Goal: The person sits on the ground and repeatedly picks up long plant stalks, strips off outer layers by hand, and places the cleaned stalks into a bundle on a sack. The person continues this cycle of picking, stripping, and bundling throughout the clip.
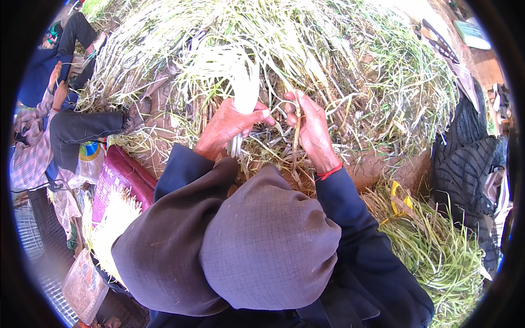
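Note:
A bunch of pale, peeled allium-like stalks [246, 92] is gripped in my left hand [221, 125]. Their white lower ends [234, 145] poke out beneath the fist, and the long leaves bend away over the heap. My right hand [315, 129], with a red cord [330, 171] at the wrist, pinches a single thin stalk [297, 133] with a brownish, dry-looking lower part hanging down. Both hands are above the near edge of a large heap of green and straw-coloured stalks [295, 45]. Loose skins and dry leaves [266, 141] lie under and between them.
My knees [270, 242] in dark cloth fill the near middle. At left sit a pile of white-ended stalks [117, 225], a maroon printed sack [119, 176] and another person [41, 135]. Green leaves with a yellow strip [430, 246] lie at right, beside black netting [463, 164].

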Tool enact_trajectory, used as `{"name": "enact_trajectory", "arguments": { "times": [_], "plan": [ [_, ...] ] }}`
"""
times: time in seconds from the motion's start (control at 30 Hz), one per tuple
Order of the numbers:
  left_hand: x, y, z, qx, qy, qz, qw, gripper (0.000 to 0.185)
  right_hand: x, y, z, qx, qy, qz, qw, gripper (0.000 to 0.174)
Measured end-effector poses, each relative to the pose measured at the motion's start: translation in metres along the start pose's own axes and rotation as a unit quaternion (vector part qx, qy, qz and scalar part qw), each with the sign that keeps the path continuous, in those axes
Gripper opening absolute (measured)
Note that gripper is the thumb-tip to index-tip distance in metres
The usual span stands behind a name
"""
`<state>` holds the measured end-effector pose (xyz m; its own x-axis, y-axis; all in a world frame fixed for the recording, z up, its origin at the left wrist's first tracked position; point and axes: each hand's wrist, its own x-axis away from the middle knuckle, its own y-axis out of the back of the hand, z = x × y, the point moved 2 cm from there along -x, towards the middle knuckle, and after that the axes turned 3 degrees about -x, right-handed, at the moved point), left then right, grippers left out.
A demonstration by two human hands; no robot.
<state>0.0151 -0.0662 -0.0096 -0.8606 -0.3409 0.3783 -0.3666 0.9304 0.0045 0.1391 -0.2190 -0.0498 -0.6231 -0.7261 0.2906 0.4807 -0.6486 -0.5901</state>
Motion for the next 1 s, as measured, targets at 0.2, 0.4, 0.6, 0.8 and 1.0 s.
{"name": "enact_trajectory", "arguments": {
  "times": [0.2, 0.4, 0.6, 0.8, 1.0],
  "plan": [
    [0.001, 0.005, -0.007, 0.093, -0.056, -0.097, 0.989, 0.027, 0.01, -0.009, 0.005, 0.122, 0.03, 0.027, 0.992, 0.034],
    [-0.001, -0.001, -0.001, 0.088, -0.031, -0.07, 0.993, 0.022, 0.021, -0.029, 0.011, 0.345, 0.055, 0.099, 0.932, 0.036],
    [-0.003, 0.0, 0.002, 0.135, -0.061, -0.046, 0.988, 0.02, 0.023, -0.035, 0.01, 0.412, 0.081, 0.111, 0.901, 0.032],
    [0.0, 0.005, -0.005, 0.169, -0.098, -0.05, 0.98, 0.021, 0.026, -0.028, 0.01, 0.448, 0.15, 0.102, 0.875, 0.032],
    [0.0, 0.021, -0.01, 0.224, -0.151, -0.086, 0.959, 0.021, 0.04, -0.02, 0.014, 0.534, 0.33, 0.102, 0.772, 0.029]
  ]
}}
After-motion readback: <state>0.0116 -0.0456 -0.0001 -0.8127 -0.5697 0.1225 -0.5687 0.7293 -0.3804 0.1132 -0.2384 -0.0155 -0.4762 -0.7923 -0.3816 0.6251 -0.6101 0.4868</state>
